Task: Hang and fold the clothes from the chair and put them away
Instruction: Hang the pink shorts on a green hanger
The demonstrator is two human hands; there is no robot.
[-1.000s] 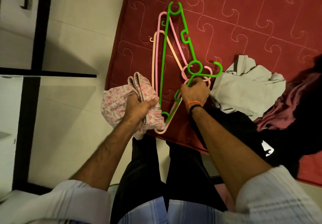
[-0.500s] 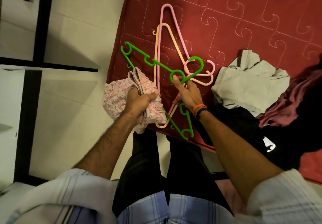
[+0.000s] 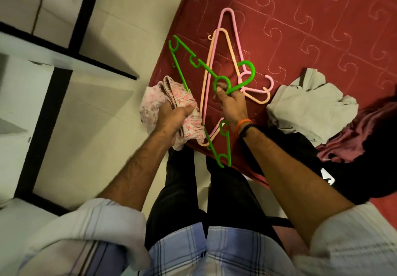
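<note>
My left hand (image 3: 174,119) grips a bunched pink floral garment (image 3: 150,106) at the edge of the red quilted bed (image 3: 322,17). My right hand (image 3: 231,103) holds a green plastic hanger (image 3: 198,63) by the ring below its hook, lifted over the bed. The hanger's lower bar passes behind the floral garment. A pink hanger (image 3: 233,28) and a peach hanger (image 3: 211,60) lie flat on the bed beneath it.
A crumpled grey garment (image 3: 309,106) lies to the right on the bed, beside a maroon garment (image 3: 352,138) and a black garment (image 3: 354,174). White cupboard doors with dark frames (image 3: 53,95) stand to the left across a light floor.
My right hand lifted the green hanger off the pile and swung it left, so one arm now reaches behind the floral garment. My left hand kept its grip.
</note>
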